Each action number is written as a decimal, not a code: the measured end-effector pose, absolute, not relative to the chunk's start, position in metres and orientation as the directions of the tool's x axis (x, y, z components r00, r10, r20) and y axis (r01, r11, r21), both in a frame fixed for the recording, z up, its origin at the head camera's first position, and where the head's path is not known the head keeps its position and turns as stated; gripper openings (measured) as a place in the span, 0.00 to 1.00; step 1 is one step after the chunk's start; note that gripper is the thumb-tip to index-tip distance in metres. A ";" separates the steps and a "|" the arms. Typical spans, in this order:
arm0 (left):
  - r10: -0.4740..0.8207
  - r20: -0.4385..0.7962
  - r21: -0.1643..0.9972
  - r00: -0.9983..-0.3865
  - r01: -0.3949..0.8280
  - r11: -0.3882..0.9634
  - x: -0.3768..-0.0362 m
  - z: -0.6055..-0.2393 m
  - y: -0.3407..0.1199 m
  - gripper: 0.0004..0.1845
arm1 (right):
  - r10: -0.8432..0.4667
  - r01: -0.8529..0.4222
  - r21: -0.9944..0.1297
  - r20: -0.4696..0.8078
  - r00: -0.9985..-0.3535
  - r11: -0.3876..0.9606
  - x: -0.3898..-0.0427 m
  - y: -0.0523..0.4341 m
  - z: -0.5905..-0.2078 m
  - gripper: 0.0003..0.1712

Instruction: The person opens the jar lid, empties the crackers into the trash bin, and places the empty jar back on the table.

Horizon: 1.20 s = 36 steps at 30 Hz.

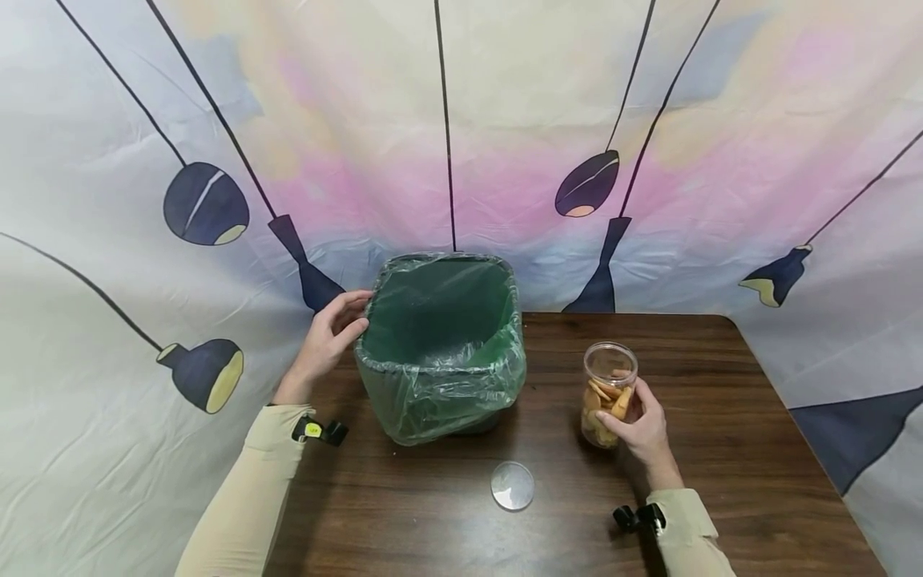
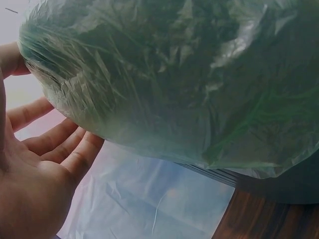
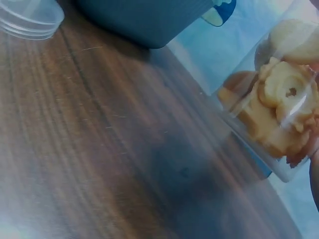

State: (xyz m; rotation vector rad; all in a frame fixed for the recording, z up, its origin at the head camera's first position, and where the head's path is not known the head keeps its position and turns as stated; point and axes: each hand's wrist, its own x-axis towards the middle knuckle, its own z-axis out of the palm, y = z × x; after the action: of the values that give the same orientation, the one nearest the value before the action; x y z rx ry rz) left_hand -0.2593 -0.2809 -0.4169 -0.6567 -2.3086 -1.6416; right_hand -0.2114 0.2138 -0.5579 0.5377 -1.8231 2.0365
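Lid: a clear round lid (image 1: 513, 486) lies flat on the table (image 1: 721, 449), nearest the camera, between the two forearms and apart from both hands; its edge shows in the right wrist view (image 3: 30, 20).
Right hand: the right hand (image 1: 642, 425) holds the jar (image 1: 608, 393) from its right side, fingers curled round the clear wall.
Jar: upright on the table, open at the top, partly filled with pale ring-shaped biscuits (image 3: 284, 99); it stands to the right of the bin, well apart from it.
Left hand: the left hand (image 1: 328, 336) rests against the left rim of the bin (image 1: 440, 344), fingers (image 2: 60, 144) loosely spread and only lightly bent, touching the plastic without pinching it.
Bin: a dark bin at the table's back edge, lined with a green see-through bag (image 2: 174, 84) folded over the rim.
Backdrop: a pale cloth (image 1: 461, 120) printed with hanging lamps.
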 end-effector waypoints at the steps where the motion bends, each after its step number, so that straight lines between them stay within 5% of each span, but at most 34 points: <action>1: 0.223 0.435 0.831 -0.872 0.484 0.272 -0.260 -0.417 -0.281 0.22 | 0.003 -0.503 -0.860 0.504 -0.864 -0.086 -0.212 0.215 -0.557 0.41; 15: 0.224 0.437 0.826 -0.871 0.487 0.284 -0.258 -0.415 -0.280 0.22 | -0.034 -0.537 -0.843 0.536 -0.843 0.029 -0.224 0.226 -0.537 0.42; 29: 0.225 0.417 0.829 -0.881 0.470 0.303 -0.257 -0.413 -0.279 0.22 | -0.152 -0.443 -0.834 0.416 -0.896 0.328 -0.222 0.223 -0.472 0.42; 36: 0.224 0.411 0.828 -0.884 0.465 0.313 -0.256 -0.412 -0.280 0.22 | -0.225 -0.493 -0.801 0.440 -0.869 0.339 -0.234 0.220 -0.449 0.41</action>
State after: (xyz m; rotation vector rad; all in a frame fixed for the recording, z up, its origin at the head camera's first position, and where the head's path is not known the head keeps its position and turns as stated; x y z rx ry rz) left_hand -0.2558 -0.2800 -0.4124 -0.6308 -2.3586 -1.6029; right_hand -0.2344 0.2200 -0.4493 0.6462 -2.3532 1.5436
